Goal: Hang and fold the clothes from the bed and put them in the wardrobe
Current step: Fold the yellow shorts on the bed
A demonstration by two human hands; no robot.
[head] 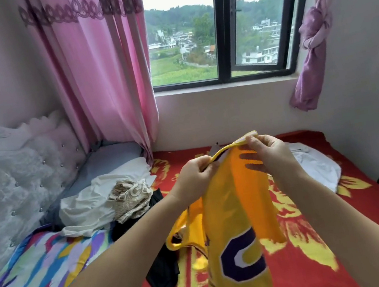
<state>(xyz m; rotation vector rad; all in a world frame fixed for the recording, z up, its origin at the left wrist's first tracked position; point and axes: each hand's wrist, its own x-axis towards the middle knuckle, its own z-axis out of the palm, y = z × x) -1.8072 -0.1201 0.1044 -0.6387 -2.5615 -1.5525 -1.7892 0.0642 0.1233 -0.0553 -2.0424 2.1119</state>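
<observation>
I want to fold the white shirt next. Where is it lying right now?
In the head view, the white shirt lies flat on the red blanket at the right, just beyond the right hand.

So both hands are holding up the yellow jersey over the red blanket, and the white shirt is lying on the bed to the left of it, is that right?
One thing is off: the head view shows the white shirt lying to the right of the yellow jersey, not the left. Both the left hand and right hand do hold it up over the red blanket.
</observation>
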